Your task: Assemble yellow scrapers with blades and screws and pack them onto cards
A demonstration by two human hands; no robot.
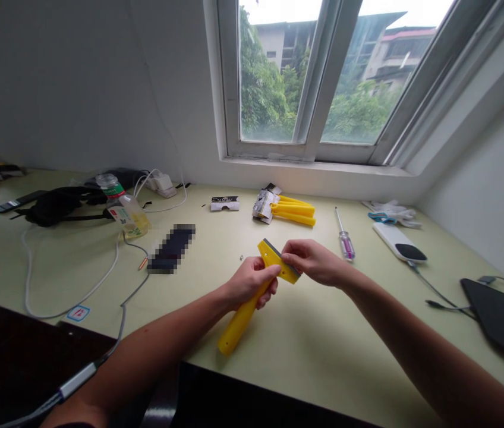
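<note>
Single head-worn view, directed forward and down from above the desk. A pale green laminate desktop (309,362) is taken in from its near edge to the far wall. Left hand (249,282) and right hand (314,261), with a yellow plastic scraper (241,318), are framed at close range just below centre, forearms entering from the lower corners. A white-framed double window (309,77) is seen farther off at upper right, a white plastered wall (65,83) at upper left. Wide-angle bowing is noted along the edges.

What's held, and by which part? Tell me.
A yellow plastic scraper: the left hand grips its handle top, the right hand pinches its head.
</note>
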